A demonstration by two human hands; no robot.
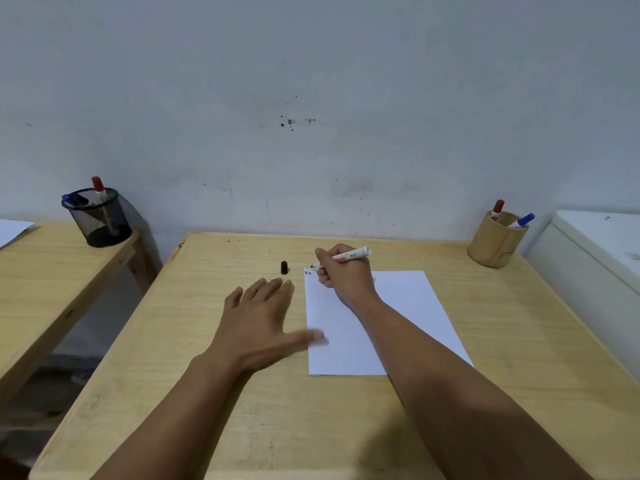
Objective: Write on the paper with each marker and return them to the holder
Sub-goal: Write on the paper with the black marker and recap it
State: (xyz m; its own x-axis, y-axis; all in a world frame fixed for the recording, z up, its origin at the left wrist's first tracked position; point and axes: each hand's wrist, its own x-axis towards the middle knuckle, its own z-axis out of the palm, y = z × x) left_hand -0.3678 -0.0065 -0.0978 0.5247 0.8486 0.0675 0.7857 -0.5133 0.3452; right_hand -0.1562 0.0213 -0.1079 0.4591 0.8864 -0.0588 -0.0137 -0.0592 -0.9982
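Observation:
A white sheet of paper [408, 306] lies on the wooden table [242, 410], with small black marks at its top left corner. My right hand [341, 275] grips an uncapped white marker [353, 254], its black tip just above that corner. The marker's black cap [284, 267] stands on the table left of the paper. My left hand [261, 317] rests flat on the table with fingers spread, its thumb on the paper's left edge. A tan wooden holder [495, 244] at the back right contains a red-capped marker [497, 208] and a blue-capped marker [523, 220].
A second wooden table [41, 271] at the left carries a black mesh cup [98, 220] with red and blue markers and a sheet of paper. A white cabinet [595, 251] stands to the right. A grey wall runs behind the tables.

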